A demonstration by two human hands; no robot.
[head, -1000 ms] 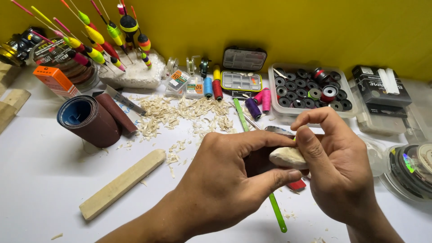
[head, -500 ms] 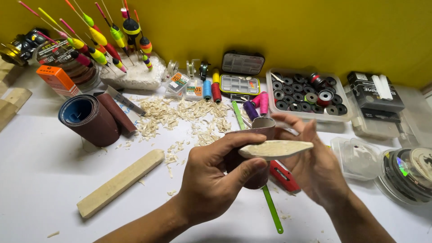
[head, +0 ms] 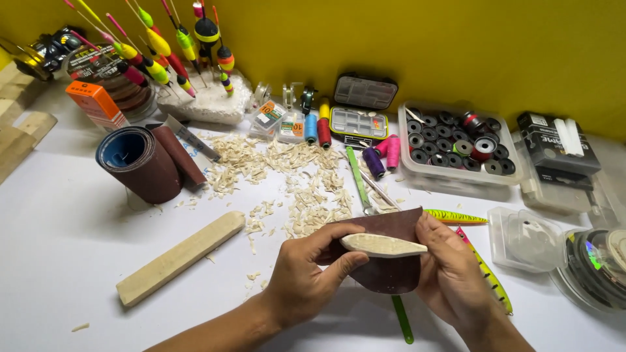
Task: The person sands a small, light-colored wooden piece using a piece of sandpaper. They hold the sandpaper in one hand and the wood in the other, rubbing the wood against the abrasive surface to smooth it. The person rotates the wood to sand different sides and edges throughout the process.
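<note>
Clear plastic tray (head: pixel 456 175) of thread bobbins (head: pixel 450 140), hands gripping carved wood piece (head: pixel 381 245) and sandpaper (head: pixel 388 274)

Wood stick (head: pixel 179 257) lying left of the hands, sandpaper roll (head: pixel 140 163) behind it, shavings (head: pixel 293 186) between roll and hands, foam block (head: pixel 208 101) with floats at the back, bobbin tray (head: pixel 456 146) back right, lidded tub (head: pixel 525 238) right of the hands.

At your far left an orange rectangular box (head: pixel 98 104) with a white label stands near the sandpaper roll. Two small clear packets with orange-and-white labels (head: pixel 280 120) lie by the thread spools. At your far right a black box with white panels (head: pixel 557 142) rests on clear cases.
</note>
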